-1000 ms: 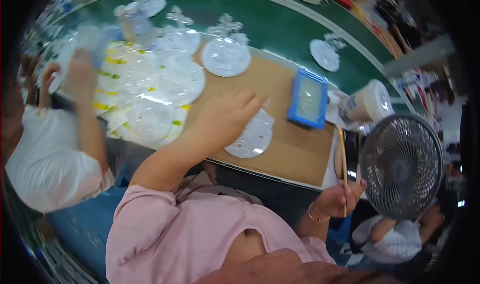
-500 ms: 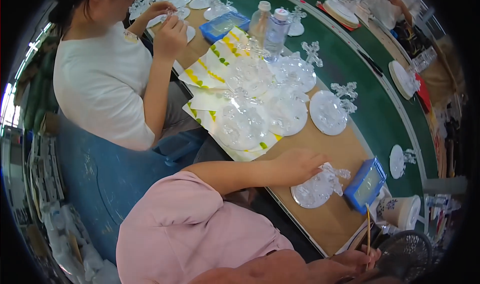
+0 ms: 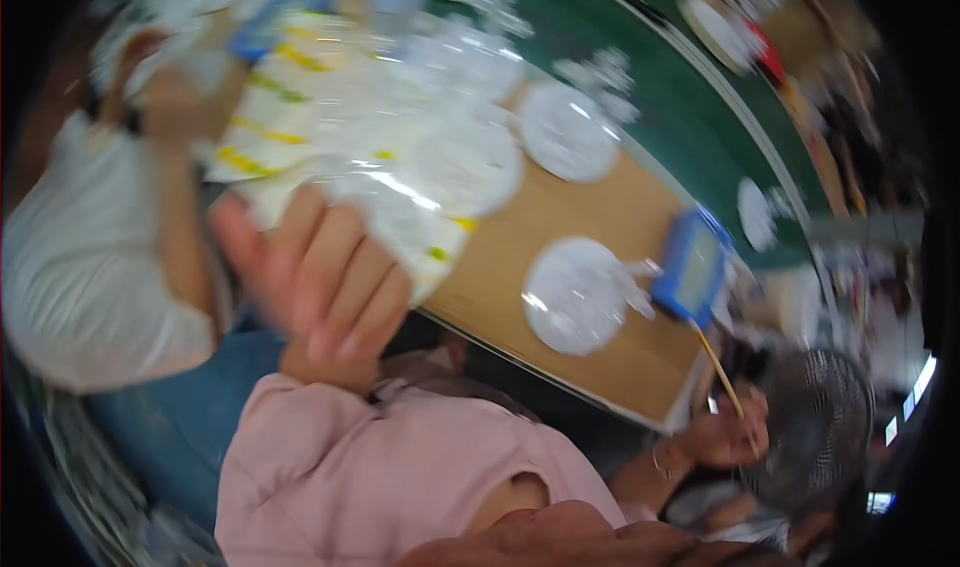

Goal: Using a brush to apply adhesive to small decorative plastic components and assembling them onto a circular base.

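Note:
My left hand (image 3: 330,277) is raised at the left, blurred, with its fingers curled in and its thumb apart. Nothing shows in it. At the lower right my right hand (image 3: 732,435), a bracelet at its wrist, holds a thin yellow stick (image 3: 717,367). The stick's upper end meets the near edge of a blue-rimmed box (image 3: 692,265) with a pale greenish inside. Left of that box, a round white disc piece (image 3: 575,295) with clear parts, one sticking out to the right, lies on the brown board (image 3: 490,287).
Several similar discs (image 3: 460,162) lie on patterned paper (image 3: 265,132). Another disc (image 3: 568,132) lies farther back, near the green surface (image 3: 680,107). A co-worker in a white top (image 3: 100,257) sits at the left. A round mesh fan (image 3: 815,427) stands beside my right hand.
My left hand has let go of the disc piece and moved up and left. The stick, still in my right hand, now slants toward the blue box. The whole view has shifted.

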The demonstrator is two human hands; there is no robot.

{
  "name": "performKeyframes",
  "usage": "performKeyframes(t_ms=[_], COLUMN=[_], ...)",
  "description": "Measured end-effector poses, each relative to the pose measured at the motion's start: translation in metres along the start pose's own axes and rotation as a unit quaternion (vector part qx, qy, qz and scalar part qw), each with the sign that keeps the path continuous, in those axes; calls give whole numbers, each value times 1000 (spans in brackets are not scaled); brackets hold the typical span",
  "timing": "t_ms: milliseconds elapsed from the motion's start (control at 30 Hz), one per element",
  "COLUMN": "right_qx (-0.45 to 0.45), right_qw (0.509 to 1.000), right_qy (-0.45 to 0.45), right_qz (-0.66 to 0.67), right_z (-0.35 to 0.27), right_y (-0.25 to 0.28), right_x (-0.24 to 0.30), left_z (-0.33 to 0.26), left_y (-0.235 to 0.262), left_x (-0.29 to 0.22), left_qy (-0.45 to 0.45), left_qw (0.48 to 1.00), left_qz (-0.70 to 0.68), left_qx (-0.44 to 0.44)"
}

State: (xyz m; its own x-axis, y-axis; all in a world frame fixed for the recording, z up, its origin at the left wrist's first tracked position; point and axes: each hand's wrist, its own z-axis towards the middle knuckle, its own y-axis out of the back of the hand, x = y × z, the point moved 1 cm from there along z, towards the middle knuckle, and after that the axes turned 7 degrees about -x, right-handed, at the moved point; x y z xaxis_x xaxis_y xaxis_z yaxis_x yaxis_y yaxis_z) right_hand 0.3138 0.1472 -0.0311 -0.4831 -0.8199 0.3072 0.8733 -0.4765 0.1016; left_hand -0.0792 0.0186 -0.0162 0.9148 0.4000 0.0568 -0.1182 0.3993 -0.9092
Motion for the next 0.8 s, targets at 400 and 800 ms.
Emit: performKeyframes(t_ms=[400, 800], right_qx=[46, 210], right_qw=[997, 965], right_qy=[-69, -116], right_qz=[0, -103], right_z=[23, 19], right_y=[-28, -49], right_x=[-10, -47], left_z=[-6, 0], left_y=[57, 81], left_x=[93, 99], left_qy=[-72, -116], left_qw=[642, 540], left_qz=[757, 817], left_qx=[100, 166])
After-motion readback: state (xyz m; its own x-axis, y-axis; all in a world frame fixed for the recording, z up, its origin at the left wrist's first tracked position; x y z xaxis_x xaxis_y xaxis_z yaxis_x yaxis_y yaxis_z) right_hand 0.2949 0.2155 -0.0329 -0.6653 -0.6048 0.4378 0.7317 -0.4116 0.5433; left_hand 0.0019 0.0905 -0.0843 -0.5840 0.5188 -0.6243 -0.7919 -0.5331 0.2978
